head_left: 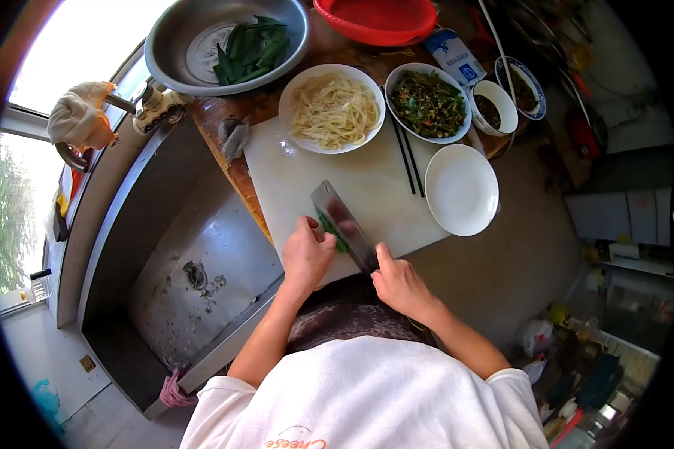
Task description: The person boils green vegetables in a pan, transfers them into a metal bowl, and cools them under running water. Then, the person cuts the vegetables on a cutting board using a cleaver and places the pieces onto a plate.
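On the white cutting board (pixel 277 187), my right hand (pixel 403 284) is closed round the handle end of a cleaver (pixel 344 227), whose broad blade points up and to the left. Green leaves (pixel 331 230) lie along the blade's left side, partly hidden by it. My left hand (pixel 308 251) presses on these leaves with its fingers bent together, close beside the blade. Black chopsticks (pixel 408 161) rest on the board, between a bowl of pale shreds (pixel 333 110) and an empty white bowl (pixel 462 190).
Behind the board stand a metal basin (pixel 195 52) with green leaves, a red basin (pixel 378 19), a bowl of chopped greens (pixel 429 103), a small sauce bowl (pixel 494 108) and a carton (pixel 455 56). A metal sink (pixel 202 247) is at left, a grey cloth (pixel 234 138) beside the board.
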The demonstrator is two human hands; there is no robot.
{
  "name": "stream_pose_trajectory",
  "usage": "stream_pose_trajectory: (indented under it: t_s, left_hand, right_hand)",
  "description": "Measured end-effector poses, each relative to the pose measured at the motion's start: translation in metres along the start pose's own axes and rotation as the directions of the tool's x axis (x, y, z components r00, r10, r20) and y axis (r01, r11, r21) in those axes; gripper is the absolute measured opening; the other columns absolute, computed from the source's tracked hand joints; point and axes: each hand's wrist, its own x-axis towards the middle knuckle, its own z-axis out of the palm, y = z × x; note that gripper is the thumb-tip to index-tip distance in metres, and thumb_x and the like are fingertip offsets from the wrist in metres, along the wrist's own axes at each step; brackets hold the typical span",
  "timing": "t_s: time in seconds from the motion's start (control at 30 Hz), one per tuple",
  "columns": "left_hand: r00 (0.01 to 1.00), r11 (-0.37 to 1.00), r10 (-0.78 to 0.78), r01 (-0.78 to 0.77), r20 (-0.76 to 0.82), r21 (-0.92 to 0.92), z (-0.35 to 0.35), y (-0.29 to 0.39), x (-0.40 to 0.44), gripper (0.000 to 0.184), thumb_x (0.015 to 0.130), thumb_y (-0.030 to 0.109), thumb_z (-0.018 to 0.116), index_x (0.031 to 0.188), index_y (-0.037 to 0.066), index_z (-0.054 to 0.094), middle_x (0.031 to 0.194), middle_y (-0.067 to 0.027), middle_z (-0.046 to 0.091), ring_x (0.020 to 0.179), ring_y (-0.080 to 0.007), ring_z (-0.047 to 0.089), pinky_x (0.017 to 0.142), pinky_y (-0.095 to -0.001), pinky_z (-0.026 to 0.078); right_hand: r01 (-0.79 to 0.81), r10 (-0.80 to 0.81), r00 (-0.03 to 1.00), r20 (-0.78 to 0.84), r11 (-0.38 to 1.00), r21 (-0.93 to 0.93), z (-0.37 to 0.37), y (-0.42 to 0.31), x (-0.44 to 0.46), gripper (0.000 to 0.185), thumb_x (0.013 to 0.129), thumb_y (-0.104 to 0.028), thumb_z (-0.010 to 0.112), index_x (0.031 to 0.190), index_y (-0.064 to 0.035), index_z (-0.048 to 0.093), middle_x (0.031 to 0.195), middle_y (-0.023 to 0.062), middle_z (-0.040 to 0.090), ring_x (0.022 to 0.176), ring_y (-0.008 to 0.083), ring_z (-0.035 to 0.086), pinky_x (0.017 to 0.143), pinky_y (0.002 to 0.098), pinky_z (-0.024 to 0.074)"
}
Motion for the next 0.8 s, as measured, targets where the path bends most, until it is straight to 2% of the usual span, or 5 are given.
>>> stream_pose_trajectory:
  t_s: [0.27, 0.37, 0.5, 0.7, 0.8]
  left_hand:
    - [0.999, 0.997, 0.046, -0.046, 0.005, -0.055, 0.003, 0.002, 0.000, 0.032, 0.079, 0.019, 0.065, 0.099, -0.001, 0.051, 0.070, -0.0150, 0.062, 0.070, -0.0337, 0.062, 0.066, -0.0427, 0.048]
    - [0.999, 1.000, 0.029, -0.029, -0.013, 0.001, 0.002, 0.001, 0.000, 0.031, 0.079, 0.017, 0.065, 0.100, -0.001, 0.051, 0.072, -0.0156, 0.062, 0.070, -0.0335, 0.061, 0.066, -0.0421, 0.048]
    - [0.997, 0.992, 0.062, -0.066, -0.035, -0.105, 0.002, -0.014, -0.001, 0.029, 0.078, 0.012, 0.066, 0.100, -0.001, 0.052, 0.070, -0.0127, 0.061, 0.065, -0.0261, 0.060, 0.063, -0.0372, 0.048]
    - [0.993, 0.987, 0.103, -0.109, -0.050, -0.117, 0.002, -0.019, -0.002, 0.024, 0.081, 0.011, 0.064, 0.098, -0.002, 0.054, 0.071, -0.0135, 0.062, 0.064, -0.0264, 0.061, 0.061, -0.0373, 0.048]
    - [0.994, 0.987, 0.101, -0.104, -0.028, -0.120, 0.001, -0.015, -0.004, 0.027, 0.079, 0.011, 0.065, 0.100, -0.001, 0.053, 0.073, -0.0173, 0.062, 0.071, -0.0357, 0.062, 0.066, -0.0430, 0.048]
  right_hand:
    - [0.001, 0.004, 0.999, -0.033, 0.990, 0.138, 0.006, 0.008, 0.001, 0.042, 0.080, 0.000, 0.052, 0.117, 0.0091, 0.035, 0.067, 0.0281, 0.057, 0.062, 0.0426, 0.060, 0.054, 0.0491, 0.0467]
    - [-0.225, 0.199, 0.974, 0.110, 0.909, 0.350, -0.011, -0.005, -0.003, 0.039, 0.082, -0.001, 0.054, 0.115, 0.0088, 0.036, 0.066, 0.0235, 0.059, 0.046, 0.0305, 0.059, 0.044, 0.0409, 0.0467]
    - [-0.207, 0.202, 0.977, 0.064, 0.856, 0.474, -0.016, 0.004, -0.012, 0.039, 0.082, -0.002, 0.058, 0.114, 0.0082, 0.038, 0.068, 0.0174, 0.062, 0.039, 0.0158, 0.054, 0.036, 0.0300, 0.0429]
    - [-0.263, 0.250, 0.962, 0.114, 0.720, 0.642, -0.024, 0.023, -0.014, 0.040, 0.081, 0.001, 0.058, 0.118, 0.0039, 0.042, 0.076, 0.0107, 0.061, 0.039, 0.0106, 0.050, 0.034, 0.0256, 0.0412]
    - [-0.248, 0.217, 0.966, 0.139, 0.635, 0.732, -0.017, 0.037, -0.013, 0.041, 0.082, 0.001, 0.058, 0.119, 0.0028, 0.042, 0.076, 0.0073, 0.057, 0.040, 0.0108, 0.049, 0.034, 0.0251, 0.0410]
